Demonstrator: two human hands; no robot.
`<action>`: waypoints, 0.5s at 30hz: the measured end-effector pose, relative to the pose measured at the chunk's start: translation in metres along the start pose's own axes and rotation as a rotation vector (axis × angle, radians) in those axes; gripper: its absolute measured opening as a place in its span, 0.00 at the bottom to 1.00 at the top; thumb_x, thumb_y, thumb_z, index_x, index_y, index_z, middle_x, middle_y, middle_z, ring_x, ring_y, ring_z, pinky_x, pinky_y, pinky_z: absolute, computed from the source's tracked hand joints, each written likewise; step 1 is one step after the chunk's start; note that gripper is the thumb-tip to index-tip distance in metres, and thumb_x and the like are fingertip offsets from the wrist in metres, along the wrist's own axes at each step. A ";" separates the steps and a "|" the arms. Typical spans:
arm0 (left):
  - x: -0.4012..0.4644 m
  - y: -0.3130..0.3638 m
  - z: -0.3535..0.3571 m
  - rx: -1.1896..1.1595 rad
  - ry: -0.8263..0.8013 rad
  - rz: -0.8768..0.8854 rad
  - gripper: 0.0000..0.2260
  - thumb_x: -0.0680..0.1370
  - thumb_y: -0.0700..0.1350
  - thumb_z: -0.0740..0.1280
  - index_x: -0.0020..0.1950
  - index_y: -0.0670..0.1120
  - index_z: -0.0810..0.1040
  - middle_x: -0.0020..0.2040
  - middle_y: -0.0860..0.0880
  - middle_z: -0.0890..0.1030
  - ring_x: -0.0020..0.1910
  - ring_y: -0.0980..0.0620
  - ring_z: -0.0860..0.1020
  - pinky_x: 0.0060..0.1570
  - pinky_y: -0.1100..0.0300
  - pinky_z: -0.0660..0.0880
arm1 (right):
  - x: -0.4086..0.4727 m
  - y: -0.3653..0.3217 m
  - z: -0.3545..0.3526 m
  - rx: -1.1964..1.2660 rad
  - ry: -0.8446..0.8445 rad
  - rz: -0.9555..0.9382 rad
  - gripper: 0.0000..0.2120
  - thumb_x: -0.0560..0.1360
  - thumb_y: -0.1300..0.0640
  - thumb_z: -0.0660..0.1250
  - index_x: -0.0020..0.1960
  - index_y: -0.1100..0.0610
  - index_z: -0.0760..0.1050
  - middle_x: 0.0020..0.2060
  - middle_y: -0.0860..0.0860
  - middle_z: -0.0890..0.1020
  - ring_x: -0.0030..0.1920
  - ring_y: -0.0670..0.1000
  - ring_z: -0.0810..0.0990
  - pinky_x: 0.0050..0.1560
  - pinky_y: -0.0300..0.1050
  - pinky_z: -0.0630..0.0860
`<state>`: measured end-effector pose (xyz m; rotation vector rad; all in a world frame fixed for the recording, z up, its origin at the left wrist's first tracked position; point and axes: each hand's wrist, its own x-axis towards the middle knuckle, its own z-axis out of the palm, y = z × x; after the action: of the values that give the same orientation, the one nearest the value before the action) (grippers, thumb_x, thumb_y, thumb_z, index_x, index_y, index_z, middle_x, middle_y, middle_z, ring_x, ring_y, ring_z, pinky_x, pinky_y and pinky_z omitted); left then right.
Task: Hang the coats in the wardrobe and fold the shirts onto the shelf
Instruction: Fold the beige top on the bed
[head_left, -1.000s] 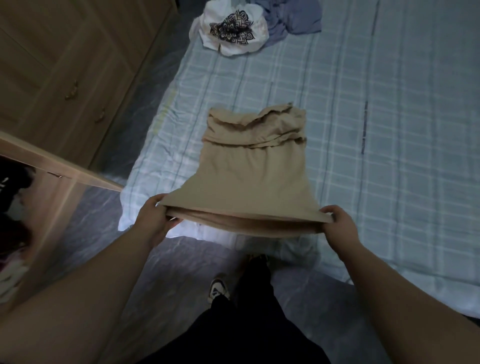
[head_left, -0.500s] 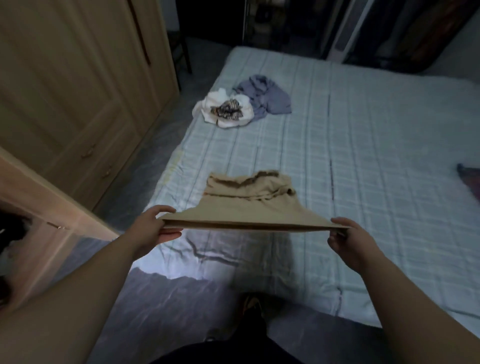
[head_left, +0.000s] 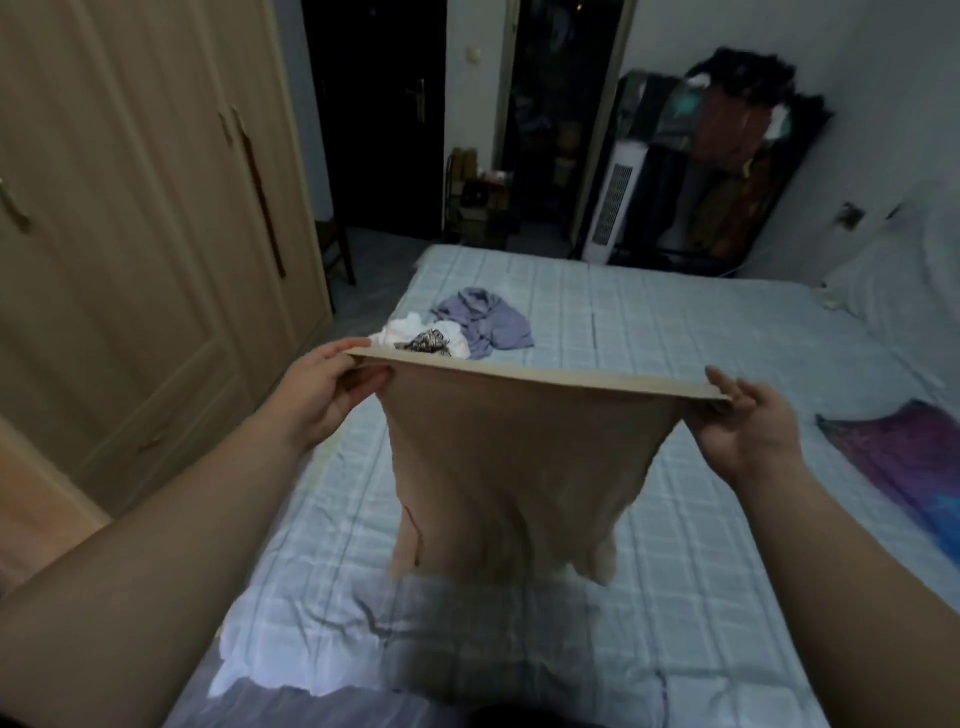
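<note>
A person holds a beige shirt (head_left: 498, 467) up in the air over a bed (head_left: 649, 322) covered in a pale blue checked sheet. The left hand (head_left: 327, 395), at nine o'clock, pinches one end of the shirt's straight top edge between thumb and fingers. The right hand (head_left: 743, 421), at three o'clock, pinches the other end, its fingers partly spread. The cloth is stretched flat between them and hangs down, its lower end crumpled and clear of the sheet. At twelve o'clock, farther up the bed, lie a white patterned garment (head_left: 441, 338) and a lilac garment (head_left: 488, 317), touching. A purple cloth (head_left: 904, 452) lies at four o'clock. Wooden wardrobe doors (head_left: 130, 234) stand at ten o'clock.
</note>
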<state>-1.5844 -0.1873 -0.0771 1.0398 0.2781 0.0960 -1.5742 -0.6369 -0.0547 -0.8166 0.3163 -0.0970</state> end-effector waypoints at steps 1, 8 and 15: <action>0.009 0.009 0.012 -0.009 -0.012 0.029 0.10 0.81 0.33 0.57 0.50 0.40 0.77 0.39 0.42 0.84 0.42 0.45 0.84 0.47 0.51 0.82 | 0.004 -0.012 0.011 -0.018 -0.025 -0.038 0.35 0.44 0.57 0.81 0.50 0.62 0.78 0.36 0.55 0.78 0.39 0.54 0.80 0.52 0.52 0.79; 0.117 0.029 0.089 0.060 -0.020 0.094 0.10 0.81 0.35 0.58 0.50 0.44 0.78 0.40 0.43 0.83 0.45 0.44 0.82 0.51 0.48 0.80 | 0.099 -0.059 0.054 -0.238 0.054 -0.201 0.16 0.80 0.67 0.52 0.54 0.55 0.76 0.44 0.53 0.74 0.45 0.52 0.76 0.55 0.55 0.78; 0.260 0.004 0.161 0.032 0.064 0.085 0.08 0.81 0.35 0.59 0.53 0.43 0.77 0.48 0.41 0.81 0.53 0.42 0.80 0.61 0.45 0.76 | 0.273 -0.060 0.073 -0.299 0.094 -0.142 0.16 0.78 0.69 0.55 0.55 0.54 0.76 0.47 0.56 0.75 0.48 0.54 0.75 0.63 0.61 0.74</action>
<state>-1.2910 -0.2657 -0.0449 1.0817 0.2941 0.2026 -1.2900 -0.6826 -0.0298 -1.1329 0.3663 -0.2247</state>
